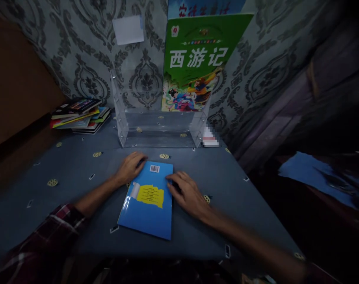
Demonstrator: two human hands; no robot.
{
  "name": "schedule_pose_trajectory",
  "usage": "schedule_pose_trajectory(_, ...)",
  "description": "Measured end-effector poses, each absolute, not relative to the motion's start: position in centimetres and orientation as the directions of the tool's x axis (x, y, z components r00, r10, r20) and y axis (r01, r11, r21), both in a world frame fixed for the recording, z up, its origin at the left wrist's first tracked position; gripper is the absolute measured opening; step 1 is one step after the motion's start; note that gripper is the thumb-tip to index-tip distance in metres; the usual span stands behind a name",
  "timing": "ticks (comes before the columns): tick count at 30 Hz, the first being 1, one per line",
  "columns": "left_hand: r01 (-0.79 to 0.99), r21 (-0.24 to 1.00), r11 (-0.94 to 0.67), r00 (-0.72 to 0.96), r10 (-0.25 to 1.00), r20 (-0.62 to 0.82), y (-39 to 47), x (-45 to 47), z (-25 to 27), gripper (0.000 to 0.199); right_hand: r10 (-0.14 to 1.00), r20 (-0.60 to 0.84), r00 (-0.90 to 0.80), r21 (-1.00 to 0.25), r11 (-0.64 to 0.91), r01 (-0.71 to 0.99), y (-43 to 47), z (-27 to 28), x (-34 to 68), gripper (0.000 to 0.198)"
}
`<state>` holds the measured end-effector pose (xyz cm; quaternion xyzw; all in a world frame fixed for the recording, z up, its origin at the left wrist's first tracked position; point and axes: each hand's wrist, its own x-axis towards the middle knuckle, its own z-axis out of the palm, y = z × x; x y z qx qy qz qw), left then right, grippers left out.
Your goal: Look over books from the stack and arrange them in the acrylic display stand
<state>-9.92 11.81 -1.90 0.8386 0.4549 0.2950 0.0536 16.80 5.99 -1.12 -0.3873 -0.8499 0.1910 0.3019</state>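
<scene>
Head view is being filled by a blue book (148,201) that is lying flat, back cover up, near the middle of the desk (64,165), a little toward its near edge. A barcode is being shown at the top of the cover and a yellow label at its centre. The left hand (130,167) is being rested on the book's far left corner, its fingers loosely spread and laid flat, with nothing pinched. The right hand (186,193) is being pressed on the book's right edge, fingers likewise spread and flat on the cover and the cloth beside it. A plaid sleeve (53,232) is being worn on the left arm, which is crossing the near left corner.

Toward the far edge, a clear acrylic stand (158,118) is being kept upright against the patterned wall, and a green picture book (197,63) is being propped in its right side, with another book partly hidden behind it. A stack of books (80,116) is being kept at the far left corner, well apart from the hands. A white note (128,29) is being held on the wall above the stand.
</scene>
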Motion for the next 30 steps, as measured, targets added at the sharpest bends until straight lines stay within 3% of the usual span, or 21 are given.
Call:
schedule_pose_trajectory(10, 0.847, 0.307, -0.434, 0.280, 0.855, 0.436, 12.3, -10.6, -2.1, 0.024, 0.823, 0.276, -0.496, -0.616, 0.548, 0.566, 9.3, -1.9, 15.5, 0.028)
schedule_pose_trajectory(12, 0.859, 0.299, -0.415, 0.261, 0.858, 0.442, 12.4, -10.8, -2.0, 0.024, 0.824, 0.268, -0.500, -0.566, 0.554, 0.610, 9.9, -1.5, 14.9, 0.027)
schedule_pose_trajectory(15, 0.863, 0.296, -0.410, 0.257, 0.860, 0.441, 12.4, -10.8, -2.0, 0.023, 0.806, 0.299, -0.510, -0.387, 0.591, 0.708, 10.1, -0.6, 13.6, 0.025)
schedule_pose_trajectory(18, 0.871, 0.297, -0.391, 0.242, 0.869, 0.432, 12.4, -10.8, -2.2, 0.023, 0.717, 0.323, -0.618, -0.288, 0.697, 0.657, 9.7, -0.1, 11.9, 0.029)
schedule_pose_trajectory(22, 0.870, 0.298, -0.392, 0.242, 0.868, 0.434, 12.4, -10.8, -2.3, 0.022, 0.581, 0.262, -0.770, -0.344, 0.802, 0.488, 9.8, -0.5, 10.6, 0.043)
schedule_pose_trajectory(30, 0.884, 0.270, -0.381, 0.242, 0.869, 0.432, 12.3, -10.9, -2.2, 0.020, 0.638, 0.227, -0.736, -0.401, 0.750, 0.527, 10.0, -1.4, 11.3, 0.056)
